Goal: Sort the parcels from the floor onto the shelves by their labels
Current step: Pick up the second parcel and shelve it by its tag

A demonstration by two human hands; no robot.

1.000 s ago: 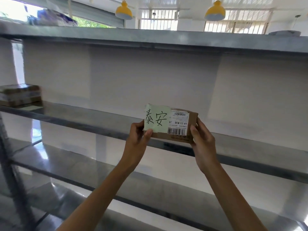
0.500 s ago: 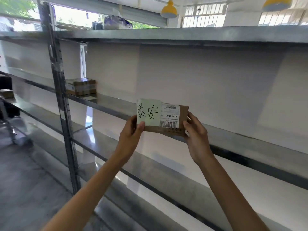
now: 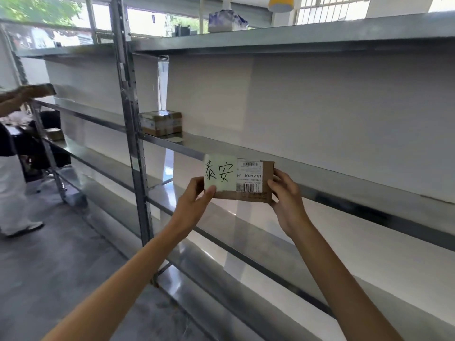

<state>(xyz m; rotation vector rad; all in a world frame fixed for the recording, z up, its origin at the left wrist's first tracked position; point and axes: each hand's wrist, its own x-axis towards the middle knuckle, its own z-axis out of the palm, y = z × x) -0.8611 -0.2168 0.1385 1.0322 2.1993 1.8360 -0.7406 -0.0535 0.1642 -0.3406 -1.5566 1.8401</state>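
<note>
Head view: a brown cardboard parcel (image 3: 256, 194) is held up in the air in front of the front edge of the middle shelf (image 3: 344, 187), resting on no shelf. Its face is turned to the camera. A pale green note (image 3: 219, 175) with two handwritten characters covers its left part, and a white printed label (image 3: 248, 177) with barcodes sits beside the note.

The left hand (image 3: 194, 205) pinches the parcel's left end, with the thumb on the note's lower left corner and the fingers behind. The right hand (image 3: 286, 203) grips the right end, its fingers curled round the edge.

At the left end of the middle shelf, just beside the metal upright (image 3: 128, 99), stands a stack of taped boxes (image 3: 161, 123). A blue and white package (image 3: 225, 20) lies on the top shelf (image 3: 295, 38). In the next bay to the left, a small box (image 3: 54, 133) sits on a shelf. A second person (image 3: 11, 188) stands on the floor there, holding up a blurred object.
</note>
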